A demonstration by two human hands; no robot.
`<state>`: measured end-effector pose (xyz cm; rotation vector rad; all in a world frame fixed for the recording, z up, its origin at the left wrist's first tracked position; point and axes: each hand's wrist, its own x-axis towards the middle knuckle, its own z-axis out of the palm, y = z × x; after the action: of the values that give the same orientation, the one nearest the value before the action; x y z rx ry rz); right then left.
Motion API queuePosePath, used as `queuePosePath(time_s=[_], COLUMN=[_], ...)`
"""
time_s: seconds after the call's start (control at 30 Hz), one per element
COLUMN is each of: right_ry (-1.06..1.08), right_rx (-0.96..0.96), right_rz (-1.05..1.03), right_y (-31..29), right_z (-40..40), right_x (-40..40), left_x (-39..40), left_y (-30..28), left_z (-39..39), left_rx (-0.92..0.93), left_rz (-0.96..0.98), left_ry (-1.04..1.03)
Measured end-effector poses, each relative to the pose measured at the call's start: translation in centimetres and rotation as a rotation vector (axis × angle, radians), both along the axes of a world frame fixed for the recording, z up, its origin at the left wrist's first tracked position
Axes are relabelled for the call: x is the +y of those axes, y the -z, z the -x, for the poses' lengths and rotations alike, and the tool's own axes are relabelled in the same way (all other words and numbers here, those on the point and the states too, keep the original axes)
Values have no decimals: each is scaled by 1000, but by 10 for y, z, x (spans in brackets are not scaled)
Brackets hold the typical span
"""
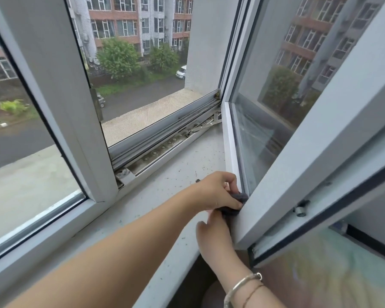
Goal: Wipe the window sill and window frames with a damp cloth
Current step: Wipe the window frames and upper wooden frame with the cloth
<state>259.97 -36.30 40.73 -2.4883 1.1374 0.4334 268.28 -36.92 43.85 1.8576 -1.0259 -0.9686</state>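
Nearest the camera, at lower centre, the right hand, with bracelets at the wrist, reaches up to the bottom corner of the open window sash; its fingers are hidden behind the frame edge and the cloth, so I cannot tell whether that grip is closed on anything. Just above it, the left hand has its fingers curled round the dark damp cloth, bunched and pressed into the corner where the sash's lower rail meets its upright. The risk here is the sash itself: it hangs inward on a hinge, and a hard push with the cloth could swing it and pinch the fingers. Beyond the hands, the window sill carries dark specks of grit, which a damp cloth may smear rather than lift. Farther, toward the centre, the grimy hinge track could foul the cloth, and the opening above it is unguarded, so a loosened cloth could drop outside.
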Motion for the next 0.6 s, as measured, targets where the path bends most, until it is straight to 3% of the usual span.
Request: queuePosePath(time_s=[0.1, 0.13, 0.17, 0.23, 0.3, 0.4, 0.6], right_ry=[-39, 45, 119, 351, 284, 147, 125], right_rx=[-127, -136, -165, -480, -558, -571, -640], right_rz=[6, -3, -118, -391, -362, -397, -380], right_y=[0, -3, -3, -4, -4, 1, -9], right_z=[10, 10, 9, 13, 17, 20, 21], right_x=[-1, 0, 0, 3, -2, -8, -4], left_x=[2, 1, 1, 1, 5, 17, 40], left_y=[-2, -2, -2, 0, 5, 14, 9], left_z=[3, 3, 2, 1, -4, -21, -31], left_rx=[-20, -33, -43, -64, -74, 118, 358], left_rz=[3, 15, 30, 68, 107, 183, 262], left_ry=[8, 0, -13, -73, -207, -431, -497])
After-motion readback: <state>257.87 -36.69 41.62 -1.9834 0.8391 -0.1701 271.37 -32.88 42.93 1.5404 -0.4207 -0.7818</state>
